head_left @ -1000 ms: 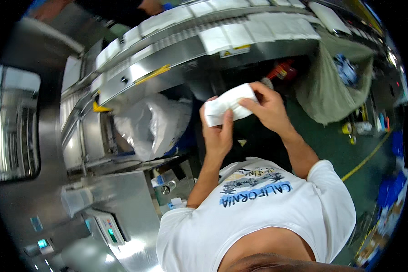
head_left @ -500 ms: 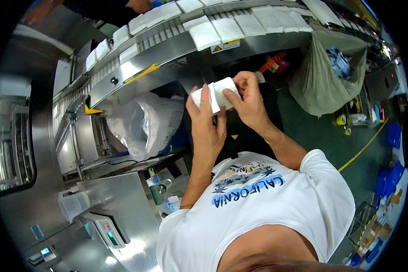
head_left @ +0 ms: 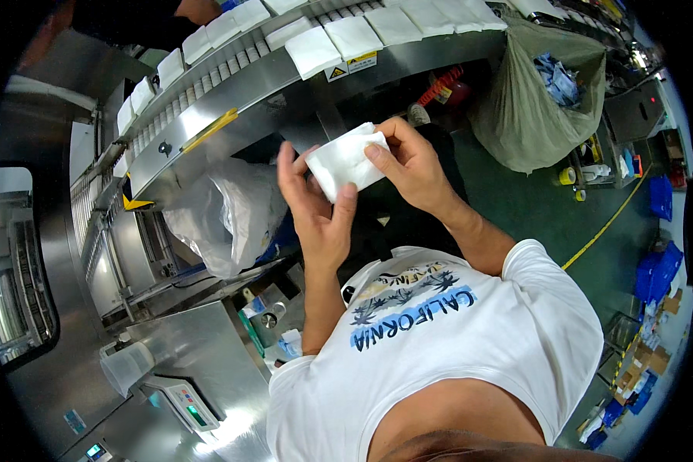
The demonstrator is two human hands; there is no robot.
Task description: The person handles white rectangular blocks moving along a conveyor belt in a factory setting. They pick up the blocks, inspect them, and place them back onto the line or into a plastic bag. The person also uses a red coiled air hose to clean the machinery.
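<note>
A folded white cloth pad (head_left: 345,163) is held in front of my chest, its broad face up and its upper edge tilted. My right hand (head_left: 414,163) pinches the right end, thumb on top and fingers behind. At the lower left of the pad, my left hand (head_left: 314,212) has its thumb over the lower edge. Its other fingers are spread around the left side, partly hidden behind the pad. Beyond my hands, similar white pads (head_left: 313,51) lie in rows on and along a roller conveyor (head_left: 208,86).
A clear plastic bag (head_left: 231,219) hangs below the conveyor at left. The large greenish sack (head_left: 535,127) at right holds blue scraps. A scale (head_left: 191,404) and a plastic jug (head_left: 125,366) stand on the steel table (head_left: 185,331). Another person's arm (head_left: 199,11) shows beyond the conveyor.
The pad, earlier showing a raised fold across its middle, now shows a broader, flatter face. My left fingers have moved off its front and spread to the left. The view has shifted slightly.
</note>
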